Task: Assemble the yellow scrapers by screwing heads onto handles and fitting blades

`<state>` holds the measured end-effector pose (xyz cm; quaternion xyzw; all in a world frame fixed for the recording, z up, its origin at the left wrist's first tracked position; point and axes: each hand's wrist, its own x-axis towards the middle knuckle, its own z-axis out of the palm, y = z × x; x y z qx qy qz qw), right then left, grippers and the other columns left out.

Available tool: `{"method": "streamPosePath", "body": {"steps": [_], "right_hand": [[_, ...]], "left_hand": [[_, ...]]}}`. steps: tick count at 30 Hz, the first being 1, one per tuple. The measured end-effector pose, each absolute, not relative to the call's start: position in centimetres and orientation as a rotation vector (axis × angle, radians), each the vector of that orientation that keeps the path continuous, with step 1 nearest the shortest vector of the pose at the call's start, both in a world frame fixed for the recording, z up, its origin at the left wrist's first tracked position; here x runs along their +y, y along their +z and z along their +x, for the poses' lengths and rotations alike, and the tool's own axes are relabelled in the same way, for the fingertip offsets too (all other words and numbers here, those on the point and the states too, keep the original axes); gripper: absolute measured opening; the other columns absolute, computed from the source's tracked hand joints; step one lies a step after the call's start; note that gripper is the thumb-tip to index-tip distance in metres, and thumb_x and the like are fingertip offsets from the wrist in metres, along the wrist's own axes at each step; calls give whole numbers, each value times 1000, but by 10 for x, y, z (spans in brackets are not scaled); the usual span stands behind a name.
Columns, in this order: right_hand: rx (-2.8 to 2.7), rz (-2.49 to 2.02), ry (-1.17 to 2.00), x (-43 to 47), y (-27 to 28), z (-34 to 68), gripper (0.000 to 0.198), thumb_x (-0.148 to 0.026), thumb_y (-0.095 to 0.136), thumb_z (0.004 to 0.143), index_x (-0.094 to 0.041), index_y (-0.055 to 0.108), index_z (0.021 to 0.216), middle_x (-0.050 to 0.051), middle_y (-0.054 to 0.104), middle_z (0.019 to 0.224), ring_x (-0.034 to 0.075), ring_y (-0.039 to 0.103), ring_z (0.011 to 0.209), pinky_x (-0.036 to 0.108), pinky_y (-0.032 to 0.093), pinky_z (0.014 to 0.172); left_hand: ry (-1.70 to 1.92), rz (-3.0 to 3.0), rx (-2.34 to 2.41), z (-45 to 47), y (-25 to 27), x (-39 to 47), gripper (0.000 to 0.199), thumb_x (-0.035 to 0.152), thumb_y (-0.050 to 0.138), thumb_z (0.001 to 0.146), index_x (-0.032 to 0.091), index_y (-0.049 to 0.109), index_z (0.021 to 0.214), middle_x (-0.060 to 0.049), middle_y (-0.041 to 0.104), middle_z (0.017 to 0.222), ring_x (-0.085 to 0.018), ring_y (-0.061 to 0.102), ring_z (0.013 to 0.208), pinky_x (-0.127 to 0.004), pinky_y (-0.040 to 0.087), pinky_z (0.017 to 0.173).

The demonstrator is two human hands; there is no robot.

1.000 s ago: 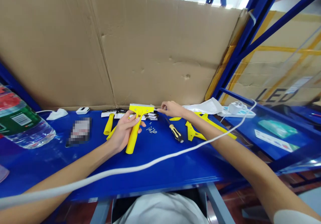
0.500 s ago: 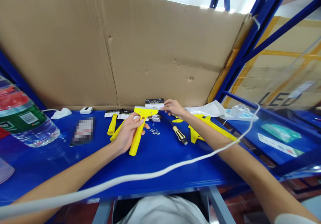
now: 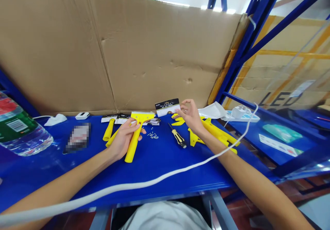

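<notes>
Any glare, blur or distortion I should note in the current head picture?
Head view: bright glare above the cardboard; wide-angle lean on the bottle at the left edge; head view: the card's smallest print is too soft to read, while the scraper's outline stays clear; head view: a pixelated patch hides most of a flat dark item.

Yellow T-shaped scraper (image 3: 132, 145) in my left hand (image 3: 123, 139): wide head uppermost, pale strip along its top edge, two screws (image 3: 147, 118) showing, handle slanting down toward me. Card (image 3: 167, 107), black above white, face toward me, slightly tilted, right edge pinched in my right hand (image 3: 190, 116).
</notes>
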<state>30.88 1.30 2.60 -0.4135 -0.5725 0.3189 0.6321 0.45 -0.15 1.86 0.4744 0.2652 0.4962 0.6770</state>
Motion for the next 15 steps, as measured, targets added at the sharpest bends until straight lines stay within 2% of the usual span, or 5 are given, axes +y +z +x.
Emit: {"method": "streamPosePath", "body": {"steps": [4,8,11,15], "right_hand": [[-1355,-941,688,10,29,303,65,-66,91,78,-29,49,112,1,70,98,21,74,86,40,69,79],[-1359,-937,679,11,27,302,65,-67,94,74,-26,55,105,-1,68,89,19,71,78,39,69,78],[-1356,-965,698,10,26,299,63,-73,93,72,-24,61,96,1,70,88,19,72,78,41,69,84],[-1234,-969,821,7,28,293,65,-86,80,80,-22,67,81,2,65,79,21,73,79,44,70,87]], "left_hand": [[1093,1059,639,6,16,-3,35,20,86,84,19,64,112,-11,73,121,-20,74,86,-25,54,56],[1069,1049,649,6,15,-5,33,20,85,84,19,63,109,-11,72,123,-20,75,87,-25,54,55],[1071,1053,637,6,15,-5,33,20,86,84,20,63,108,-10,72,122,-20,75,87,-26,55,56],[1088,1061,627,6,18,-4,34,19,86,84,20,64,111,-9,72,116,-21,74,87,-26,54,56]]}}
